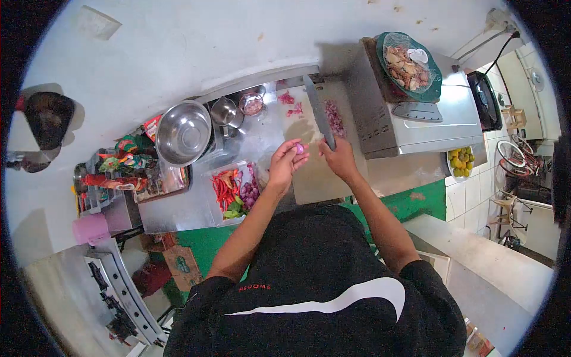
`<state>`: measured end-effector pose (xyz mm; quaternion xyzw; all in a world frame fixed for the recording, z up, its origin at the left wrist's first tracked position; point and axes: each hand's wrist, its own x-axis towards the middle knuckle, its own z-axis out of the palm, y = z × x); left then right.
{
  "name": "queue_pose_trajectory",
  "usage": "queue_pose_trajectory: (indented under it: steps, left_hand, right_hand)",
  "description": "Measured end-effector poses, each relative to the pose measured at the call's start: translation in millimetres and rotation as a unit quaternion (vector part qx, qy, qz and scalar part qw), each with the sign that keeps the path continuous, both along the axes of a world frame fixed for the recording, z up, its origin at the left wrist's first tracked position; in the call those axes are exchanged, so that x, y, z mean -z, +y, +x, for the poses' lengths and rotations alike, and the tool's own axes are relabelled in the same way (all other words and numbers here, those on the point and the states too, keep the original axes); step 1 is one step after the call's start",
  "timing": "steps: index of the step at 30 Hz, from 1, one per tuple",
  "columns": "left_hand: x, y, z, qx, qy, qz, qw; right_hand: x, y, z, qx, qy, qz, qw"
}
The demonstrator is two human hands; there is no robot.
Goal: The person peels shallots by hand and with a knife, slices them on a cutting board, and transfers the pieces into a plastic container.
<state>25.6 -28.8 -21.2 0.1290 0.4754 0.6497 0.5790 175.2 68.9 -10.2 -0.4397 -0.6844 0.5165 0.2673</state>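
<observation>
The left hand (pixel 284 163) pinches a shallot (pixel 299 148) in its fingers, just over the board (pixel 318 181). The right hand (pixel 340 157) is wrapped round a knife (pixel 318 110), its blade pointing far. The edge is best kept turned away from the pinching fingertips.

Glossy steel bowl (pixel 183 132) at nine o'clock; brushed metal bench (pixel 178 211); matt metal knife (pixel 319 113); smooth pale board (pixel 318 178).
</observation>
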Motion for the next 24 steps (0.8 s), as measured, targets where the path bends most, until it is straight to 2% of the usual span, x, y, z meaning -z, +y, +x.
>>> queue_pose_trajectory:
  steps: [2,3,5,6,8,9,11,12,14,15,17,18,20,21,23,24]
  left_hand:
    - [9.8,-5.6,-5.0,0.008,-0.098,-0.064,0.993]
    - [16.7,-9.0,-4.0,0.007,-0.101,-0.063,0.993]
    - [32.8,-18.3,1.4,0.039,-0.017,-0.110,0.993]
    - [40.2,-21.7,2.3,0.039,-0.022,-0.108,0.993]
    - [52.5,-26.5,3.2,0.117,0.050,-0.152,0.980]
    - [55.9,-28.3,5.9,0.120,0.045,-0.148,0.981]
    - [62.5,-28.4,11.6,0.187,0.148,-0.121,0.963]
    - [62.7,-26.8,15.8,0.191,0.144,-0.116,0.964]
    - [63.4,-22.4,21.8,0.264,0.400,-0.093,0.873]
    - [65.1,-20.9,24.1,0.267,0.396,-0.089,0.874]
    - [68.7,-15.2,27.7,0.310,0.470,-0.020,0.826]
    - [68.7,-11.6,29.9,0.313,0.468,-0.016,0.826]
    - [69.2,-7.8,33.9,0.317,0.526,0.033,0.788]
    - [75.1,-5.3,35.7,0.321,0.524,0.035,0.788]
    - [86.4,0.7,38.5,0.386,0.630,0.025,0.674]
    - [87.4,3.0,38.1,0.388,0.630,0.026,0.672]
  right_hand:
    - [-3.7,4.3,-8.8,0.004,-0.071,0.019,0.997]
    - [-1.8,7.5,-14.6,0.003,-0.074,0.019,0.997]
    - [3.4,14.6,-27.9,0.044,-0.131,0.156,0.978]
    - [1.3,17.3,-34.9,0.043,-0.136,0.158,0.977]
    - [-6.1,21.8,-44.0,0.055,-0.024,0.250,0.967]
    - [-0.1,23.4,-42.3,0.056,-0.031,0.253,0.965]
    - [11.0,27.2,-37.0,0.060,-0.062,0.184,0.979]
    - [6.6,26.6,-30.8,0.063,-0.068,0.188,0.978]
    - [-6.6,17.2,-14.9,0.033,-0.161,0.108,0.980]
    - [-4.4,11.5,-6.1,0.037,-0.166,0.109,0.979]
    - [7.8,1.4,14.0,0.056,-0.217,0.148,0.963]
    - [11.4,-3.1,25.0,0.061,-0.220,0.148,0.962]
    - [17.8,-15.7,47.6,0.044,-0.231,0.074,0.969]
    - [19.5,-22.2,55.9,0.047,-0.233,0.072,0.969]
    - [23.3,-34.3,69.9,0.052,-0.231,0.043,0.971]
    - [27.1,-38.6,75.6,0.055,-0.231,0.042,0.971]
